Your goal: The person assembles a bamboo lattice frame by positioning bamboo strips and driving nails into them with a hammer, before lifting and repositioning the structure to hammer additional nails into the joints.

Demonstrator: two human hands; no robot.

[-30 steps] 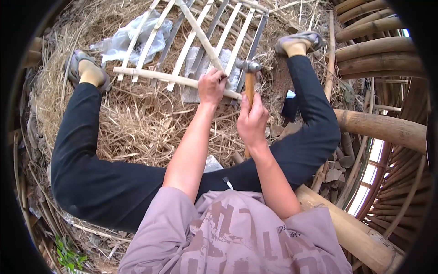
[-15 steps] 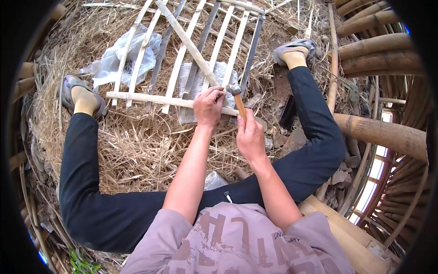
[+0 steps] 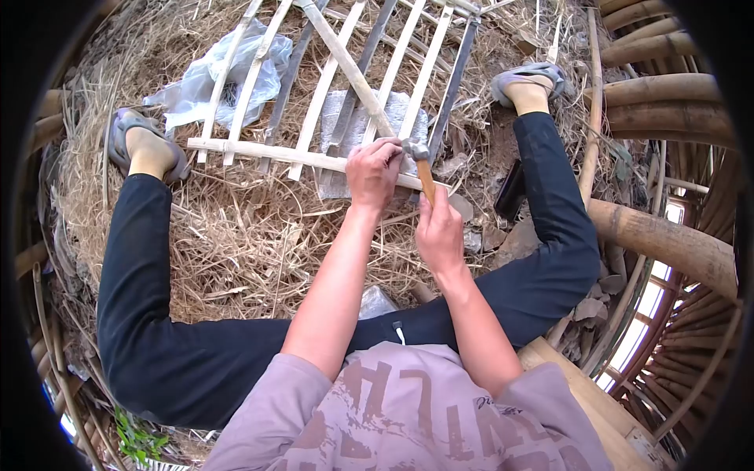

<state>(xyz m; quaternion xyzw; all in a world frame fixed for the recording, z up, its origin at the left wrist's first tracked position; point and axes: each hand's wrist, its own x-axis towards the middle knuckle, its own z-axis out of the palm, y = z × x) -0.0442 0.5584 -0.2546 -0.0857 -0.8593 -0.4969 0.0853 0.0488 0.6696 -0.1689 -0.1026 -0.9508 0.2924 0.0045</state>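
Note:
In the head view my right hand (image 3: 440, 231) is closed round the wooden handle of a hammer (image 3: 426, 180). The hammer's metal head is just right of my left hand's fingertips, close to the end of a diagonal bamboo strip (image 3: 345, 61). My left hand (image 3: 372, 176) lies over a pale bamboo crossbar (image 3: 290, 156), its fingers drawn together by the strip's lower end. What those fingers pinch, if anything, is hidden. The crossbar spans the near ends of several slats (image 3: 323, 86) in a lattice frame.
A pale flat block (image 3: 335, 187) lies under the lattice. Left of it is a crumpled clear plastic bag (image 3: 196, 82). Straw (image 3: 236, 259) covers the ground between my outstretched legs. A dark cylindrical object (image 3: 510, 192) is near my right shin; thick bamboo poles (image 3: 667, 235) stand at right.
The view has shifted slightly, so the lattice and both hands appear a little up and to the right. The hammer head sits marginally lower relative to my left fingers.

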